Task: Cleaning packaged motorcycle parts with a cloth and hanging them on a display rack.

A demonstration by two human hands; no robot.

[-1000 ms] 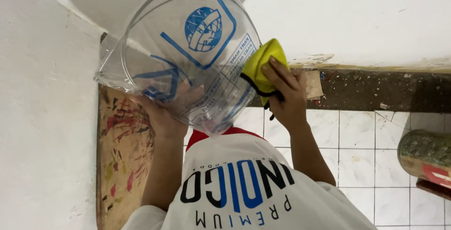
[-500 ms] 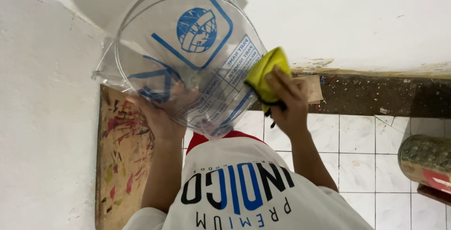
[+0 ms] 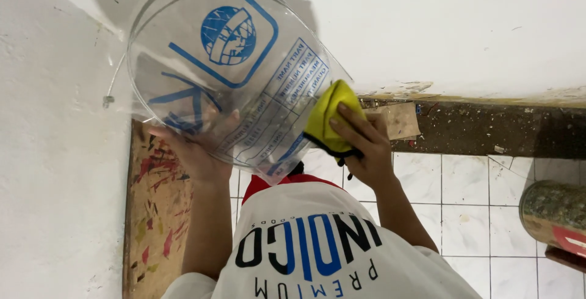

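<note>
Clear plastic, bent into a wide curve and printed with blue lines and a round blue emblem, is the thing being worked on. This clear plastic sheet [image 3: 226,73] is held up in front of the person's chest, above the white shirt [image 3: 317,256] and against the white wall [image 3: 464,24].

The left hand [image 3: 189,152] grips the sheet's lower left edge, its fingers closed on the plastic and partly seen through it. The right hand [image 3: 360,146] is clamped on a folded yellow cloth [image 3: 329,113] and presses it against the sheet's lower right edge.

By the look of it, wiping is the step in hand, with the cloth at the rim of the printed panel. A further stroke would need the left hand to hold the flimsy sheet steady so it does not buckle under the cloth.

Below lies a white tiled floor [image 3: 464,207], with a paint-stained wooden board [image 3: 155,213] on the left. A dark gritty strip [image 3: 488,131] runs along the foot of the wall, with a scrap of cardboard [image 3: 400,120] on it. A speckled cylindrical can [image 3: 552,213] lies at the right edge.
</note>
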